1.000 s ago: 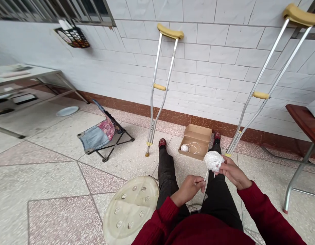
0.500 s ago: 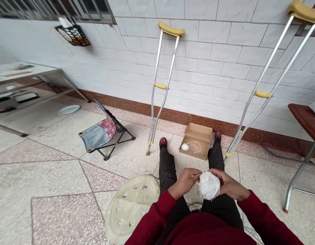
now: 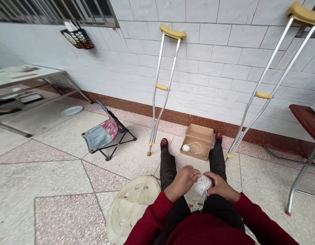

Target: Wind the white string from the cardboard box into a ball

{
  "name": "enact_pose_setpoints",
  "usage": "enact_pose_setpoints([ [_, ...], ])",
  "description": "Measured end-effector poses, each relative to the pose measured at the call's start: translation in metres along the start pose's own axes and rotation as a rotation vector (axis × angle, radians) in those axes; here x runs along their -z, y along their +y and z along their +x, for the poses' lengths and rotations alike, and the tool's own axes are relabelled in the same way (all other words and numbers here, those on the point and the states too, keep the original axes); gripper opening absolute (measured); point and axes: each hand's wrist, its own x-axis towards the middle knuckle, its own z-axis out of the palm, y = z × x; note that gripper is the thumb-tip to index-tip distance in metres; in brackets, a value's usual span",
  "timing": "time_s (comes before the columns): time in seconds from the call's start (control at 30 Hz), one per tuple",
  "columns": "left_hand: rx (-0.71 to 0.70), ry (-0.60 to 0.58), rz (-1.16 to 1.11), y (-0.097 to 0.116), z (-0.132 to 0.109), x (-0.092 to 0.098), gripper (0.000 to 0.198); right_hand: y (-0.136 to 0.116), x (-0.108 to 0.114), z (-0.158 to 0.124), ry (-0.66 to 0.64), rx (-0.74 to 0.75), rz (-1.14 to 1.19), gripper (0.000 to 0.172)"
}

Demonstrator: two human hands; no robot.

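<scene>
White string ball (image 3: 203, 186) sat pressed between the person's left hand (image 3: 182, 183) and right hand (image 3: 220, 187), both grips narrow around it, which held it up over the dark trousers (image 3: 167, 168), while a smaller white ball (image 3: 186, 148) lay in an open cardboard box (image 3: 196, 142) beyond the feet

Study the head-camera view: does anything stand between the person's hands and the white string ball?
Nothing visible does. The left hand and the right hand both touch the white string ball directly, one on each side.
</scene>
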Motion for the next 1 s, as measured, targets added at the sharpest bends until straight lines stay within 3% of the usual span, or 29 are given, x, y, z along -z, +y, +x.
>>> enact_pose_setpoints([
  [0.1, -0.010, 0.088, 0.045, -0.006, 0.010, 0.003, 0.038, -0.013, -0.012, -0.020, -0.193, -0.107, 0.408, 0.056],
  [0.27, 0.135, 0.072, -0.098, -0.016, 0.007, -0.027, 0.040, -0.056, 0.015, -0.024, -0.055, -0.030, 0.612, 0.053],
  [0.4, 0.150, -0.088, -0.265, -0.013, -0.007, -0.047, 0.041, -0.073, 0.043, 0.004, 0.176, 0.106, 0.346, 0.047],
  [0.53, 0.117, -0.174, -0.314, 0.000, -0.011, -0.034, 0.038, -0.051, 0.047, 0.034, 0.530, 0.175, -0.238, 0.049],
  [0.57, 0.104, -0.161, -0.295, 0.002, -0.009, -0.026, 0.037, -0.041, 0.043, 0.035, 0.526, 0.160, -0.330, 0.049],
  [0.63, 0.076, -0.094, -0.220, 0.003, -0.004, -0.009, 0.036, -0.024, 0.031, 0.029, 0.345, 0.095, -0.337, 0.050],
  [0.73, 0.044, 0.011, -0.089, -0.005, 0.006, 0.008, 0.033, -0.015, 0.011, 0.004, -0.074, -0.033, 0.008, 0.055],
  [0.8, 0.039, 0.019, -0.083, -0.013, 0.010, 0.007, 0.032, -0.022, 0.004, -0.013, -0.202, -0.074, 0.260, 0.056],
  [0.9, 0.096, 0.002, -0.210, -0.022, 0.011, -0.012, 0.034, -0.043, 0.007, -0.025, -0.134, -0.072, 0.493, 0.061],
  [1.0, 0.143, -0.022, -0.338, -0.023, 0.005, -0.039, 0.038, -0.059, 0.020, -0.016, 0.017, -0.023, 0.586, 0.056],
])
